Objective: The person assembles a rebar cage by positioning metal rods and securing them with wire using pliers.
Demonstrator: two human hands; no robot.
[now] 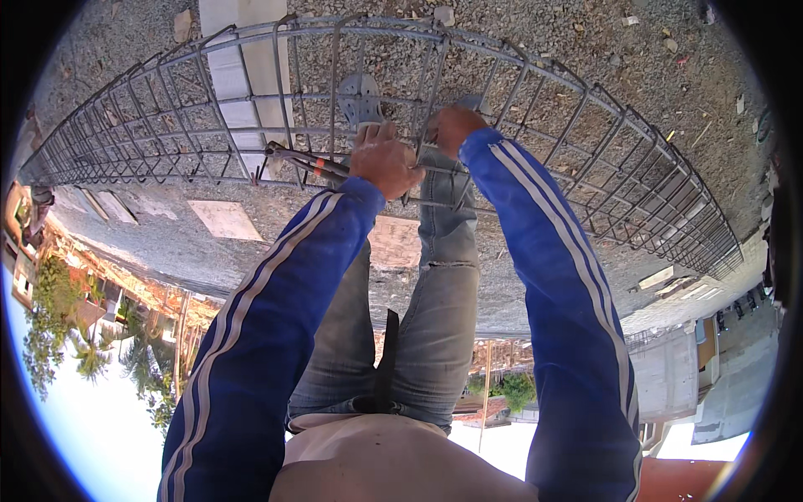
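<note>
A long cage of steel reinforcing bars [360, 99] curves across the view, its stirrups tied to lengthwise bars. My left hand [383, 161] is closed around a pair of pincers [305, 159] with orange marks on the handles. The jaws point left, lying over the cage's lower bars. To its right, my right hand [458, 130] is closed beside a stirrup near the middle of the cage. Its fingertips are mostly hidden, so what they pinch does not show.
Gravel ground [544, 109] lies under and around the cage. A pale board [242, 75] runs beneath the bars at left; a flat panel [224, 219] lies nearby. My grey shoe [361, 99] shows through the bars. Planks [657, 278] lie at right.
</note>
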